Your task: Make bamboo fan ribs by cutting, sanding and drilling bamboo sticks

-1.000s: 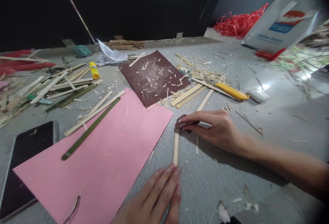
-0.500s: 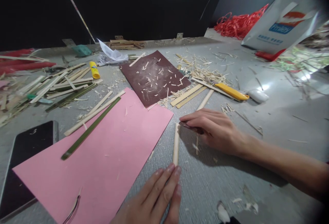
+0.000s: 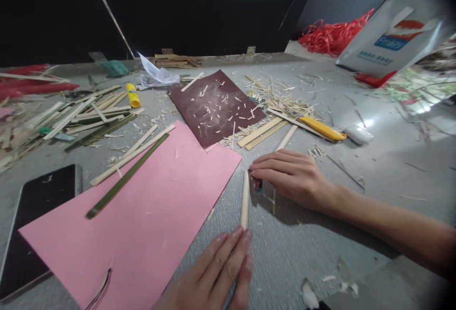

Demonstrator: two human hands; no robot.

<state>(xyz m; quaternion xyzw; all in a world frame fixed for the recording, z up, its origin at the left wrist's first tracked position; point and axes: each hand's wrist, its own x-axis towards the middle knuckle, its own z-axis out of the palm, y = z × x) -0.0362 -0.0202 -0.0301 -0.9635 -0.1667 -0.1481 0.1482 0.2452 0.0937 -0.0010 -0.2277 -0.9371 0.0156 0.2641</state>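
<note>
One bag [image 3: 370,58]: blurred "Fmiley", surface's [image 3: 409,167] far right
Left hand [image 3: 218,267]: my fingers together, holding down pale strip [image 3: 245,201]
Right hand [image 3: 290,174]: curled, grip I can't tell

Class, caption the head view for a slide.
Beside pink paper, left hand touches a bamboo strip, right hand near its far end.

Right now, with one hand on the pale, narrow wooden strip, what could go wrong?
The left hand covers only the near end of the pale, narrow wooden strip, so sideways pressure might swing its far end. The right hand sits close beside that end, so a splinter seems possible. Beyond it lies a yellow-handled craft knife; whether its blade is out isn't clear, so reaching that way might risk a cut.
</note>
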